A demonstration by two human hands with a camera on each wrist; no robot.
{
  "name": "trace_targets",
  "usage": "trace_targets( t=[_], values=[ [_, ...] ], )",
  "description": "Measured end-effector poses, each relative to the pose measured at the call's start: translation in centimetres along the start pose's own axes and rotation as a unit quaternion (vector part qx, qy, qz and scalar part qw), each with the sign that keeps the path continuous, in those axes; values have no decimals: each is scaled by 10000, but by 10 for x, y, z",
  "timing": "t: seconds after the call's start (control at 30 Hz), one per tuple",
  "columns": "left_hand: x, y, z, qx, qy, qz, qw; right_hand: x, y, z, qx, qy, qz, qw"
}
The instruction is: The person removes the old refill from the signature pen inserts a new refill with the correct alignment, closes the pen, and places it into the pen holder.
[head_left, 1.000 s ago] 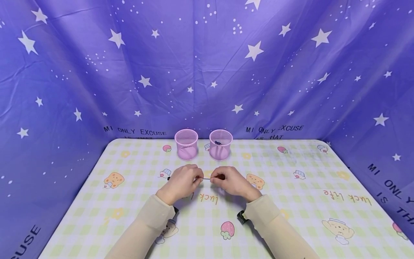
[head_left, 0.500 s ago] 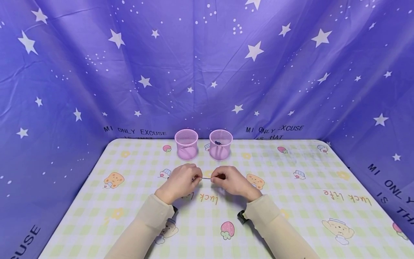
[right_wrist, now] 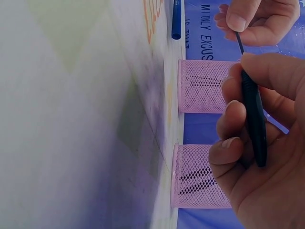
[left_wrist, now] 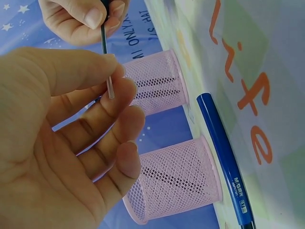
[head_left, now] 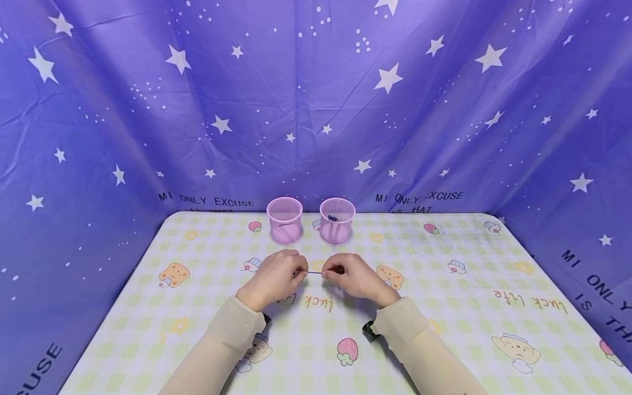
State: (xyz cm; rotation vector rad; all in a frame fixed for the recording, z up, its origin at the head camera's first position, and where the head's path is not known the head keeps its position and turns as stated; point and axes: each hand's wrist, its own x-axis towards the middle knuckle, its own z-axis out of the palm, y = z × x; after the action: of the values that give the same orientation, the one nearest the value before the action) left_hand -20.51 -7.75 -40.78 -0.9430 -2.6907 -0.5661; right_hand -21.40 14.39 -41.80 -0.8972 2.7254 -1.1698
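Observation:
My left hand (head_left: 277,278) pinches the clear end of a thin pen refill (left_wrist: 111,88) between thumb and forefinger; its other fingers are loosely bent. Opposite it, my right hand (head_left: 354,278) grips a black, tapered pen grip section (right_wrist: 252,114) with thumb and fingers. The dark refill runs out of this section in a straight line to the left hand, and a short stretch shows between the hands in the head view. A blue pen barrel (left_wrist: 221,157) with white print lies on the table beside the left hand; the head view mostly hides it.
Two pink mesh cups stand at the table's back edge: a left cup (head_left: 285,233) and a right cup (head_left: 337,233). Small dark blue items (head_left: 332,218) show in the right one. A checked tablecloth (head_left: 444,307) covers the table, with a purple star curtain (head_left: 316,99) behind.
My left hand has shifted very slightly left, so a little more refill shows between the hands. The right hand stays nearly still.

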Motion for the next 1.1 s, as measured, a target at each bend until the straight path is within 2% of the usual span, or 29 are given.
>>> trace_targets(
  t=[1.1],
  values=[
    [0, 3, 5, 131, 35, 231, 9996, 0, 0, 1, 76, -44, -19, 10000]
  ],
)
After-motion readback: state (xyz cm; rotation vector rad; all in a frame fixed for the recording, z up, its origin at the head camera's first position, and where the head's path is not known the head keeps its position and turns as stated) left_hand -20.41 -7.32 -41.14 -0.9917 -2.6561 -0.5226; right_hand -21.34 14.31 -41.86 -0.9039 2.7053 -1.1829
